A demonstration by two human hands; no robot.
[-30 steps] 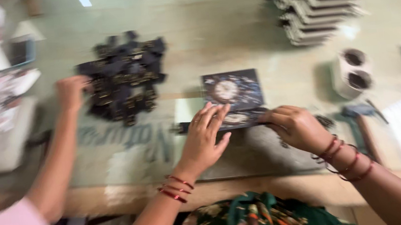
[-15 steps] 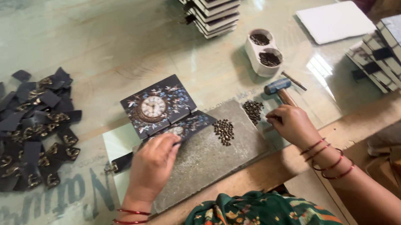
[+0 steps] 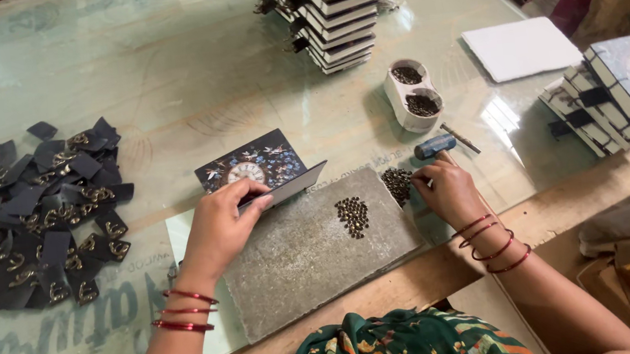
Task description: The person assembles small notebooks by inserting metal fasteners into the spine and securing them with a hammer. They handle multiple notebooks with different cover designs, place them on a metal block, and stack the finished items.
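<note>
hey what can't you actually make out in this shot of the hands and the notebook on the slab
Head view only:
- Left hand covers the near edge of the notebook; what its fingers press there is hidden.
- Right hand hides most of the hammer handle; the grip can't be judged.
- Studs on the slab are too small to tell their shape.
- Book stack is cut off by the top edge.
</note>
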